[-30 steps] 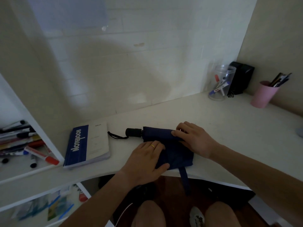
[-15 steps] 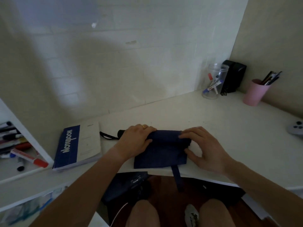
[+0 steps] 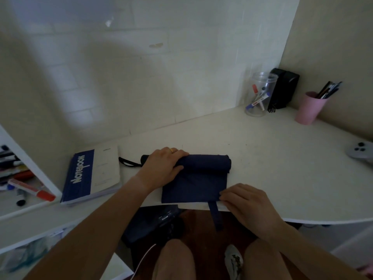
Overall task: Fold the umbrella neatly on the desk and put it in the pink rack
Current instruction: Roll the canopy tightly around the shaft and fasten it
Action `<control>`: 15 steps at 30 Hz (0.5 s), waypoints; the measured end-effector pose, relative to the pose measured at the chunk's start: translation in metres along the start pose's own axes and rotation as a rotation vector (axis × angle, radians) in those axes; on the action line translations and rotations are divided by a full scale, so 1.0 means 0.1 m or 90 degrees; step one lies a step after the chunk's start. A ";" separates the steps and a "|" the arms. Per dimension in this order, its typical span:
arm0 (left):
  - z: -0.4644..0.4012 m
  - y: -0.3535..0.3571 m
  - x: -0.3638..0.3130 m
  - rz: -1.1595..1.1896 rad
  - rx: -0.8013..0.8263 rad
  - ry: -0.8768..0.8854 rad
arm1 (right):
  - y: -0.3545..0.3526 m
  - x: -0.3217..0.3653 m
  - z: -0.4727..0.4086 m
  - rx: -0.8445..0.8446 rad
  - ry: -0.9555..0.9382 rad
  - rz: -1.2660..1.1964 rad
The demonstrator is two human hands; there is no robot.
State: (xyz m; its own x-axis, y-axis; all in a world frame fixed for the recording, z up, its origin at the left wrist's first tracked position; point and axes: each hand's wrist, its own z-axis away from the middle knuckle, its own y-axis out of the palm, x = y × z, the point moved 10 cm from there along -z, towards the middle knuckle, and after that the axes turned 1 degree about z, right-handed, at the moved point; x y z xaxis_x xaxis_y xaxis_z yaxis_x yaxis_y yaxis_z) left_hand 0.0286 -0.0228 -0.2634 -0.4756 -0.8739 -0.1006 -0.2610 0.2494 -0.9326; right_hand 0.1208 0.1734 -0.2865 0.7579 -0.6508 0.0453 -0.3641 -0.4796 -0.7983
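A navy folding umbrella (image 3: 197,178) lies on the white desk (image 3: 282,168), partly rolled, with a flat flap of fabric spread toward the near edge. Its closing strap (image 3: 215,217) hangs over the desk edge. The black handle's wrist loop (image 3: 128,162) sticks out to the left. My left hand (image 3: 163,168) grips the rolled part at the handle end. My right hand (image 3: 248,205) pinches the flap's near right corner, beside the strap. A pink cup (image 3: 307,110) holding pens stands at the back right.
A blue and white notebook (image 3: 92,176) lies left of the umbrella. A clear jar of markers (image 3: 259,96) and a black box (image 3: 282,89) stand in the corner. A grey controller (image 3: 360,151) sits at the right edge. Shelves with markers (image 3: 22,178) are on the left.
My right hand has slid from the roll's right end down to the flap's near corner. My left hand has stayed on the handle end of the roll.
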 end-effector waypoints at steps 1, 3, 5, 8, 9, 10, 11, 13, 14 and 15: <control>0.01 -0.01 0.00 0.000 -0.003 0.002 | 0.01 0.01 0.00 0.022 0.000 -0.007; 0.02 -0.01 -0.02 -0.003 -0.009 0.006 | -0.03 0.01 -0.08 0.063 0.020 -0.028; 0.05 -0.02 -0.04 -0.016 -0.018 0.012 | -0.21 -0.12 -0.31 0.038 0.095 -0.056; 0.08 -0.06 -0.08 -0.043 -0.042 0.024 | -0.20 -0.57 -0.80 0.043 0.229 -0.103; 0.10 -0.07 -0.09 -0.052 -0.047 0.026 | -0.01 -0.70 -0.94 0.137 0.262 -0.129; 0.10 -0.07 -0.11 -0.062 -0.050 0.026 | 0.21 -0.80 -1.01 0.248 0.292 -0.174; 0.10 -0.07 -0.13 -0.070 -0.053 0.026 | 0.40 -0.84 -1.05 0.344 0.303 -0.209; 0.10 -0.08 -0.14 -0.068 -0.056 0.026 | 0.56 -0.82 -1.11 0.429 0.248 -0.186; 0.09 -0.08 -0.14 -0.061 -0.050 0.029 | 0.55 -0.80 -1.13 0.425 0.219 -0.164; 0.09 -0.08 -0.13 -0.048 -0.043 0.035 | 0.54 -0.78 -1.14 0.407 0.203 -0.161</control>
State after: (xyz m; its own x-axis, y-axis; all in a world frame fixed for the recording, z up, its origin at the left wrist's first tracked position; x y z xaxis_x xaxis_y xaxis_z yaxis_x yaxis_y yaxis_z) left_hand 0.0445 -0.0175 -0.2574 -0.4974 -0.8675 -0.0100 -0.3534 0.2131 -0.9109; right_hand -0.0197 0.1314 -0.2643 0.5479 -0.7515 0.3675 0.2583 -0.2659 -0.9288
